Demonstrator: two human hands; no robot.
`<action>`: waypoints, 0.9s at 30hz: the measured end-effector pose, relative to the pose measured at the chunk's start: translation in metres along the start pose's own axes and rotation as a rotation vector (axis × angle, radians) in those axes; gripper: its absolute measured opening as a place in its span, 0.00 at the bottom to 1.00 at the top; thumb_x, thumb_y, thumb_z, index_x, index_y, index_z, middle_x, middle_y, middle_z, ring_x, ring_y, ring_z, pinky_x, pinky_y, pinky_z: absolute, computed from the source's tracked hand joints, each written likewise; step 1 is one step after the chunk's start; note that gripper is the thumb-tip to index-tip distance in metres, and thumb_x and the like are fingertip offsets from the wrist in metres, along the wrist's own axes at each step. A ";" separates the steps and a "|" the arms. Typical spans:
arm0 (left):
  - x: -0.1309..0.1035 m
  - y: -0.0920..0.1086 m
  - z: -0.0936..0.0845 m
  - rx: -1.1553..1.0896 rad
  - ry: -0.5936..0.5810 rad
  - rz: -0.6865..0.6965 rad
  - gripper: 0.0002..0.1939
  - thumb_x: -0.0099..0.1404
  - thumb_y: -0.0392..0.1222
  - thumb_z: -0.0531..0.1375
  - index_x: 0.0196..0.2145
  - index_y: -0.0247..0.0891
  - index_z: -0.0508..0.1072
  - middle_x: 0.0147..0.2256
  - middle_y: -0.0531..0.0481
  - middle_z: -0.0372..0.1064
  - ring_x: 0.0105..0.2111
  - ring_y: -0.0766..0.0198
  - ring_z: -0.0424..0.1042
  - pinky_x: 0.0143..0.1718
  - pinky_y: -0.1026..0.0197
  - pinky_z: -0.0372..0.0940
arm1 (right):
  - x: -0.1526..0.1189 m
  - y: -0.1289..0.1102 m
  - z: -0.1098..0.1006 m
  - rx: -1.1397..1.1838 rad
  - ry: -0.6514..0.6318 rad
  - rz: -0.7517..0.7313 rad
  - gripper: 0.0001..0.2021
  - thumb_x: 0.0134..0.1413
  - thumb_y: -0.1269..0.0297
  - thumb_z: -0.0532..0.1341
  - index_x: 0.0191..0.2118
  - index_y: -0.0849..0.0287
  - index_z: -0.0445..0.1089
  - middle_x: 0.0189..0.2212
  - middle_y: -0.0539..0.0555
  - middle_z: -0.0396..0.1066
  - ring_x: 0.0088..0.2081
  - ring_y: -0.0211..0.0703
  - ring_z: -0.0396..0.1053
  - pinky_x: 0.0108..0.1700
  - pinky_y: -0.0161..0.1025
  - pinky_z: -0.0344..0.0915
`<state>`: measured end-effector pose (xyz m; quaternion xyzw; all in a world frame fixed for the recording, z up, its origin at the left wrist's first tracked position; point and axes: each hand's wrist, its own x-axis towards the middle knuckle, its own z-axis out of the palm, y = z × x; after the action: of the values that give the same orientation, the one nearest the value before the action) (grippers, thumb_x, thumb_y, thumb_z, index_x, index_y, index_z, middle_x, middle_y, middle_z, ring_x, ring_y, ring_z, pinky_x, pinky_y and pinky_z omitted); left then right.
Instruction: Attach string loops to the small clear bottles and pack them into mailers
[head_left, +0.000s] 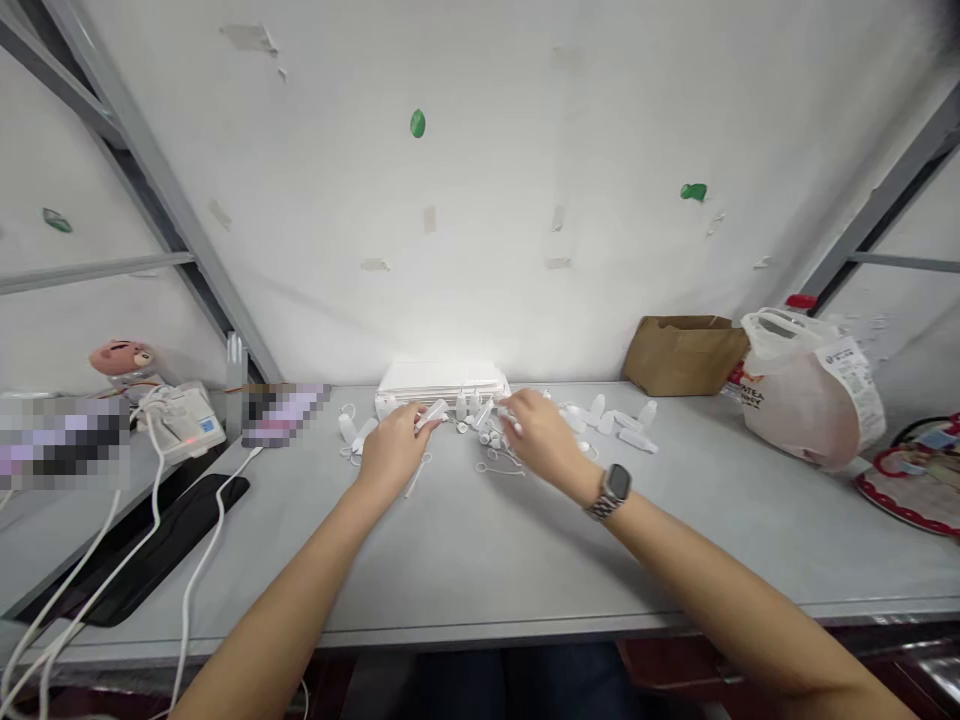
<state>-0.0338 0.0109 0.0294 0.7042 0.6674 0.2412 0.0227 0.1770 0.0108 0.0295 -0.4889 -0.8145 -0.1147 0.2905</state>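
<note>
My left hand is closed around a small white plastic tube, gripped between thumb and fingers. To its right, my right hand reaches into a cluster of small white parts, its fingertips bent together; what they hold, if anything, is too small to make out. Between the hands lie little white caps and thin white loops with tails. Another white loop rests just below my left hand. Several small translucent white bottles are scattered right of my right hand, and one more bottle stands at the left.
Behind the parts is a stack of white sheets or flat boxes against the wall. A brown paper bag and a white plastic bag stand at right. White cables, a black flat object and a phone occupy the left.
</note>
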 end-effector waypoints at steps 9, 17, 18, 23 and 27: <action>-0.004 -0.002 0.013 0.324 -0.193 0.041 0.12 0.61 0.44 0.52 0.38 0.35 0.69 0.38 0.42 0.71 0.39 0.53 0.70 0.33 0.60 0.61 | 0.025 -0.019 0.076 -0.219 -0.257 -0.195 0.10 0.58 0.72 0.49 0.38 0.66 0.67 0.36 0.62 0.67 0.40 0.49 0.63 0.41 0.43 0.56; -0.004 -0.003 0.018 0.257 -0.117 0.080 0.11 0.62 0.42 0.53 0.41 0.37 0.68 0.41 0.44 0.68 0.39 0.57 0.69 0.35 0.61 0.60 | 0.023 -0.023 0.079 -0.208 -0.298 -0.254 0.11 0.58 0.72 0.48 0.35 0.64 0.68 0.34 0.60 0.69 0.40 0.49 0.64 0.45 0.46 0.52; -0.003 -0.004 0.018 0.254 -0.109 0.077 0.11 0.62 0.42 0.53 0.42 0.38 0.68 0.41 0.44 0.68 0.39 0.57 0.70 0.34 0.61 0.60 | 0.021 -0.024 0.077 -0.198 -0.302 -0.264 0.11 0.59 0.71 0.49 0.35 0.63 0.68 0.34 0.60 0.69 0.39 0.48 0.64 0.45 0.46 0.52; -0.001 -0.004 0.018 0.203 -0.087 0.039 0.11 0.62 0.42 0.52 0.42 0.37 0.65 0.40 0.43 0.70 0.40 0.55 0.70 0.33 0.61 0.60 | 0.012 -0.029 0.068 -0.035 -0.190 -0.221 0.10 0.57 0.67 0.54 0.43 0.63 0.65 0.39 0.59 0.68 0.41 0.47 0.63 0.45 0.43 0.53; 0.000 0.001 0.017 -0.003 -0.133 -0.048 0.14 0.62 0.45 0.52 0.43 0.37 0.60 0.35 0.44 0.72 0.36 0.55 0.71 0.31 0.61 0.60 | 0.013 -0.032 0.063 0.022 -0.081 -0.261 0.17 0.55 0.71 0.56 0.51 0.63 0.59 0.46 0.60 0.65 0.46 0.48 0.60 0.46 0.44 0.53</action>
<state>-0.0269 0.0158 0.0144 0.7024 0.6808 0.1943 0.0736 0.1220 0.0344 -0.0105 -0.3797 -0.8835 -0.1228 0.2454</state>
